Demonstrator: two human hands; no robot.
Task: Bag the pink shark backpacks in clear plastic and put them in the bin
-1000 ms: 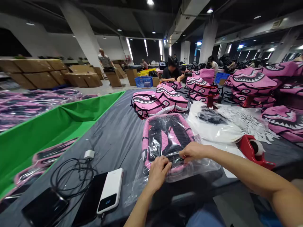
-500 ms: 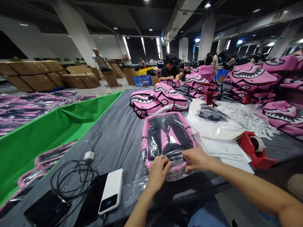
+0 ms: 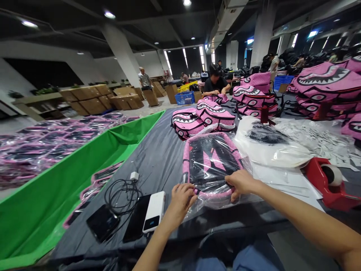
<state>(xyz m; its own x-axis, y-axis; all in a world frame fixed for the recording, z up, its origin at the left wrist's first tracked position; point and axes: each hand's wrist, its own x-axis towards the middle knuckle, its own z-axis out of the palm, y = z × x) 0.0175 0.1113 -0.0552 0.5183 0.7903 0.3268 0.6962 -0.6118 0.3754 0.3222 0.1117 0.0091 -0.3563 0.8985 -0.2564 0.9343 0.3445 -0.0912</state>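
Note:
A pink-and-black backpack [image 3: 214, 156] lies flat in a clear plastic bag [image 3: 222, 203] at the table's near edge, its strap side up. My left hand [image 3: 181, 198] is at the bag's near left corner, fingers bent over the loose film. At the near right corner, my right hand [image 3: 241, 183] is closed on the film, thumb below and knuckles up. The fingertips of both hands are partly hidden. Just behind the bagged backpack sit two unbagged pink backpacks [image 3: 216, 114] with shark-teeth prints.
On the left are a white power bank [image 3: 154, 211], a black phone [image 3: 137, 218], a dark wallet-like item [image 3: 103, 223] and a coiled cable [image 3: 120, 194]. A red tape dispenser [image 3: 328, 188] stands right. Green sheeting [image 3: 113, 150] borders the table. A co-worker [image 3: 216, 81] sits opposite.
The camera view has swung left, so everything appears further right. My left hand has moved outward to the bag's left corner, its fingers more spread. My right hand stays on the right corner.

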